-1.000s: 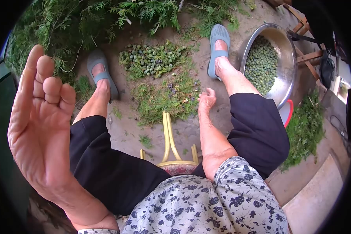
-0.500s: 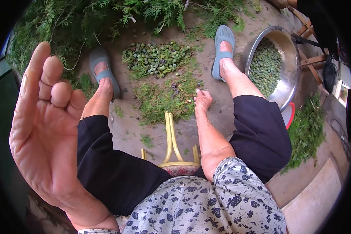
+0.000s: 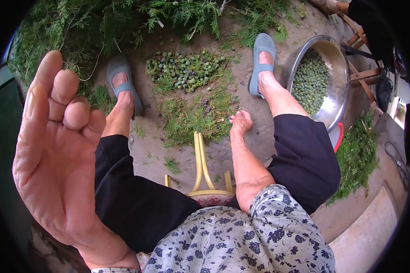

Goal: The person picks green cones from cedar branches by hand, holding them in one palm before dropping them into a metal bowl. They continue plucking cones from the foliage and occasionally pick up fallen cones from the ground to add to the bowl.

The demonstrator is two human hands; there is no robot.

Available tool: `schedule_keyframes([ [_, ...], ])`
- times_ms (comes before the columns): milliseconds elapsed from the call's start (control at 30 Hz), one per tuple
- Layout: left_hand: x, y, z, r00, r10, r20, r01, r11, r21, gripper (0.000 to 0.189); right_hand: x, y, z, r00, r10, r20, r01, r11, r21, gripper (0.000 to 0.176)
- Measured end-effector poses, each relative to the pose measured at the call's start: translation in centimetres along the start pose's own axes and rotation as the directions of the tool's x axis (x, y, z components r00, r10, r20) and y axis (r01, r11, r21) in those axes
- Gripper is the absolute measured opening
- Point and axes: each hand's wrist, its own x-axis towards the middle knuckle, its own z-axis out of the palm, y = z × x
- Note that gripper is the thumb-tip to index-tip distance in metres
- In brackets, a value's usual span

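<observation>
My left hand (image 3: pixel 61 145) is raised large and close at the left of the view, palm showing, fingers apart and slightly bent, nothing in it. Low over the ground, my right hand (image 3: pixel 240 122) is beside the right edge of a heap of green clippings (image 3: pixel 187 119). Its fingers are curled together; what they hold, if anything, is too small to tell. Beyond the clippings lies a pile of green and bluish cones (image 3: pixel 184 70). A metal basin (image 3: pixel 340 86), tilted, contains many similar green cones (image 3: pixel 310 79) to the right of my right foot.
Leafy branches (image 3: pixel 91 27) cover the ground at the top left. More cut greenery (image 3: pixel 355 159) lies at the right, by a red-rimmed container (image 3: pixel 338 136). A yellow chair frame (image 3: pixel 200 164) shows between my legs. Another person's foot (image 3: pixel 325 5) is at the top right.
My right hand has moved slightly right and down, away from the clippings. My left hand has shifted slightly right and stays open.
</observation>
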Motion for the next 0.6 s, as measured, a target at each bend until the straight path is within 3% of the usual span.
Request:
schedule_keyframes([
  [167, -0.2, -0.3, 0.0, 0.999, 0.014, 0.050, -0.013, 1.000, -0.011, 0.047, 0.3, -0.5, 1.2, 0.994, -0.062, -0.088, 0.060, 0.998, -0.024, 0.015],
  [233, -0.2, -0.3, -0.2, 0.998, 0.017, 0.060, -0.016, 1.000, -0.014, 0.046, 0.5, -1.3, 1.6, 0.987, 0.000, -0.162, -0.005, 0.999, -0.033, 0.013],
  [333, -0.2, -0.2, 0.0, 0.999, 0.002, 0.041, -0.003, 1.000, 0.019, 0.045, 1.6, -0.6, 1.3, 0.997, -0.051, -0.050, 0.046, 0.995, -0.088, 0.013],
  [467, -0.3, -0.1, 0.5, 1.000, -0.006, -0.006, 0.006, 0.998, 0.061, 0.045, 2.1, -0.5, 1.2, 0.997, -0.056, -0.053, 0.051, 0.994, -0.095, 0.012],
  [533, -0.3, -0.1, 0.8, 0.999, -0.005, -0.051, 0.008, 0.998, 0.067, 0.045, 1.1, -1.3, 1.6, 0.957, -0.178, -0.230, 0.178, 0.984, -0.020, 0.009],
  [600, -0.5, -0.1, 0.9, 0.996, -0.002, -0.089, 0.009, 0.997, 0.073, 0.045, 0.3, -1.1, 2.2, 0.964, -0.220, -0.152, 0.226, 0.974, 0.026, 0.012],
])
